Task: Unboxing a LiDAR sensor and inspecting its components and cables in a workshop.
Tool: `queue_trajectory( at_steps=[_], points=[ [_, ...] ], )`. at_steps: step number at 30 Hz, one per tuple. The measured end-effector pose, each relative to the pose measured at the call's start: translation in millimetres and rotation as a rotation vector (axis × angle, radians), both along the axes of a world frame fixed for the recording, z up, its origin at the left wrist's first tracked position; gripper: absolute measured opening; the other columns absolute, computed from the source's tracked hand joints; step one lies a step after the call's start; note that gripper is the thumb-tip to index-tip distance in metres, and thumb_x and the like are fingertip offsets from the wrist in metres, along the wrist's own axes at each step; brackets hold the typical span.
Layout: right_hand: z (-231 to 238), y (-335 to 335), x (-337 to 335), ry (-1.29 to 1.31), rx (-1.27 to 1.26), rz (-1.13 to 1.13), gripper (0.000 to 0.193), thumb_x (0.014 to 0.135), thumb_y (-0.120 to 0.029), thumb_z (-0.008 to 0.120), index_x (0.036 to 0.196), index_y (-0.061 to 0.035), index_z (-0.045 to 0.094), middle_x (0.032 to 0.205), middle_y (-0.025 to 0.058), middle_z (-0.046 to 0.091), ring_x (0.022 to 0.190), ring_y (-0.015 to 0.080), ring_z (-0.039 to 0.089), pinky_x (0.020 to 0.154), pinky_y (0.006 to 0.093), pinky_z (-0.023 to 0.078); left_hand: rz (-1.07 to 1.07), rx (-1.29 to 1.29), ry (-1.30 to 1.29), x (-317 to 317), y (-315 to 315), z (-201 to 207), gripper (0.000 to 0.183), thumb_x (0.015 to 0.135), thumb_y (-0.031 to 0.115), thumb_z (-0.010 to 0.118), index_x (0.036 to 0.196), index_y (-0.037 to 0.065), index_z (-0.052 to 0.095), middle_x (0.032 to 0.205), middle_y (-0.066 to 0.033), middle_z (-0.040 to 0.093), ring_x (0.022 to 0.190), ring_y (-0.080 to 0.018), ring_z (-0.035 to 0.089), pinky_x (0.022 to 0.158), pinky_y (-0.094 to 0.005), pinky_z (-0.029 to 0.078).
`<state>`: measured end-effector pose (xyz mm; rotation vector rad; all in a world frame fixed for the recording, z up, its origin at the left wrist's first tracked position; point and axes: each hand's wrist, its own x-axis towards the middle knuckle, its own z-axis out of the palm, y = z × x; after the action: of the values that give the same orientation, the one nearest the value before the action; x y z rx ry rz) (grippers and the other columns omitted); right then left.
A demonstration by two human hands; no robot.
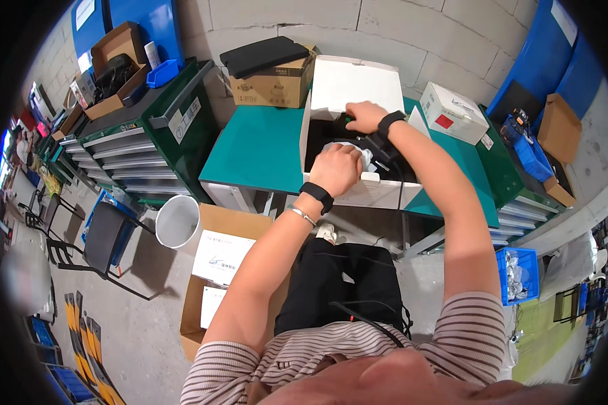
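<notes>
1 white box (368,196), lid (355,81) up, dark inside; L hand (338,169) & R hand (367,117) curled, can't tell grip

The wall (425,20) is made of big pale blocks. In front of it is a desk (257,152) with a green top and metal legs. A dark green cabinet (142,155) with silver drawers stands on the left, and another cabinet (520,217) is on the right. Blue boards (161,30) rise behind. The floor (138,324) is grey. A black chair (109,229) stands near a round white bin (178,223).
</notes>
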<state>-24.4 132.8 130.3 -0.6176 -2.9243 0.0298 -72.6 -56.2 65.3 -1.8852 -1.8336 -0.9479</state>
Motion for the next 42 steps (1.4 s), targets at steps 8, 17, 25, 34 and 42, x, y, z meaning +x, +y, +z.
queue_trajectory(
  at_steps=[8,17,25,34,42],
  points=[
    [61.1,-3.7,79.1,0.74,-0.318,-0.007,0.038,0.083,-0.029,0.068,0.105,-0.0016,0.051,0.089,0.0104,0.06,0.078,0.0206,0.061,0.067,0.0311,0.048,0.007,-0.072,0.01,-2.3,0.6,-2.9,0.023,0.088,0.021,0.049,0.096,0.009,0.067,0.103,-0.0051,0.067,0.098,-0.0251,0.06,0.083,-0.0386,0.051],
    [92.4,-122.2,210.3,1.596,-0.756,0.269,0.024,0.094,-0.012,0.055,0.114,-0.0042,0.044,0.104,0.0051,0.051,0.089,0.0131,0.053,0.09,0.0381,0.05,0.007,-0.041,-0.01,-4.4,-1.9,1.1,0.021,0.089,0.025,0.05,0.086,0.01,0.065,0.091,-0.007,0.066,0.091,-0.0269,0.061,0.077,-0.0398,0.052],
    [-14.7,-226.3,273.1,1.656,-1.144,0.065,0.026,0.099,-0.017,0.045,0.122,-0.0057,0.04,0.12,0.0084,0.052,0.106,0.0188,0.055,0.089,0.0372,0.049,-0.23,0.279,-0.074,7.3,-23.7,28.1,0.032,0.081,0.003,0.06,0.113,0.009,0.061,0.113,-0.0105,0.062,0.107,-0.0317,0.055,0.093,-0.037,0.046],
    [-66.9,-259.0,280.4,1.641,-1.501,0.025,0.017,0.098,-0.022,0.049,0.11,-0.0095,0.048,0.11,0.0051,0.059,0.097,0.0178,0.059,0.086,0.0334,0.048,-0.629,-0.305,-1.005,127.3,-151.2,-17.8,0.034,0.098,0.024,0.048,0.123,0.001,0.055,0.11,-0.0129,0.063,0.102,-0.0209,0.06,0.092,-0.0316,0.044],
    [-71.5,-241.0,276.5,1.715,-1.41,-0.041,0.018,0.098,-0.021,0.05,0.11,-0.0087,0.047,0.109,0.0072,0.06,0.097,0.0198,0.061,0.084,0.033,0.049,-0.772,-0.382,-1.37,126.7,-186.1,-33.0,0.047,0.1,0.022,0.044,0.141,0.003,0.033,0.106,-0.0112,0.062,0.099,-0.018,0.058,0.092,-0.0329,0.044]
  ],
)
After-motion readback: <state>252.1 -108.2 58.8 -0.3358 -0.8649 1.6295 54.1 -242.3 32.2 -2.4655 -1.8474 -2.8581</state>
